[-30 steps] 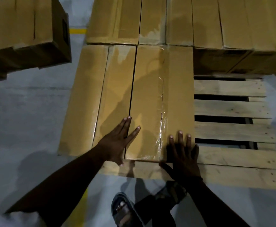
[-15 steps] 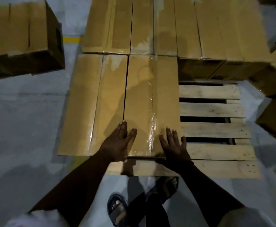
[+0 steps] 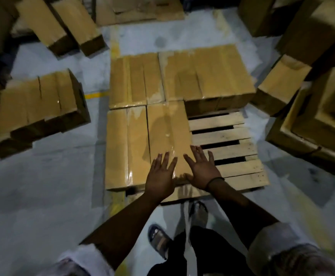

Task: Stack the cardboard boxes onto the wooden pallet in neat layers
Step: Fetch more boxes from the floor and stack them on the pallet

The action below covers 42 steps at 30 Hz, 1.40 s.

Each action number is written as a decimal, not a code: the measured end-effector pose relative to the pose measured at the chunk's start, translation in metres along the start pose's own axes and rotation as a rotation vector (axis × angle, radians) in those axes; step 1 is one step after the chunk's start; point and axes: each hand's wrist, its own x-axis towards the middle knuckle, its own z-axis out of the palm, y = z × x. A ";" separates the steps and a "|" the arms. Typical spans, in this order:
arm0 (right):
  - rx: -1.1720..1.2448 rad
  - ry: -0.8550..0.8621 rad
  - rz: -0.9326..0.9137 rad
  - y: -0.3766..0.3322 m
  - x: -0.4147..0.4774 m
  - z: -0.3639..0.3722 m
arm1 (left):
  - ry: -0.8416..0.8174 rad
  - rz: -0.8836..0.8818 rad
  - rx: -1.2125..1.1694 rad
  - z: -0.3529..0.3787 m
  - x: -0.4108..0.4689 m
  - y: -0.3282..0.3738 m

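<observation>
Both the left hand (image 3: pixel 160 174) and right hand (image 3: pixel 202 170) hover flat, fingers spread and gripping nothing, over the centre-frame cardboard box (image 3: pixel 168 140), seemingly just seated flush on the wooden pallet (image 3: pixel 232 152).

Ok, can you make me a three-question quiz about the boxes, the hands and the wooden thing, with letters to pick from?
1. Where is the bare part of the wooden pallet?
A. right of the near box
B. left of the near box
C. under the sandal

2. What colour is the line painted on the floor?
A. red
B. yellow
C. green

3. How are the hands?
A. curled into fists
B. open with fingers spread
C. gripping a rope

Answers:
1. A, the slats show beside the near box on its right.
2. B, a yellow stripe runs past the pallet.
3. B, the left hand and right hand are flat and hold nothing.
</observation>
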 end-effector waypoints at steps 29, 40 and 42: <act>0.398 0.405 0.618 0.387 -0.279 -0.088 | 0.203 0.366 -0.267 -0.084 0.128 0.438; 0.497 0.416 0.776 0.500 -0.249 -0.100 | 0.126 0.492 -0.320 -0.087 0.243 0.537; 0.515 0.406 0.802 0.520 -0.242 -0.105 | 0.124 0.511 -0.339 -0.088 0.262 0.548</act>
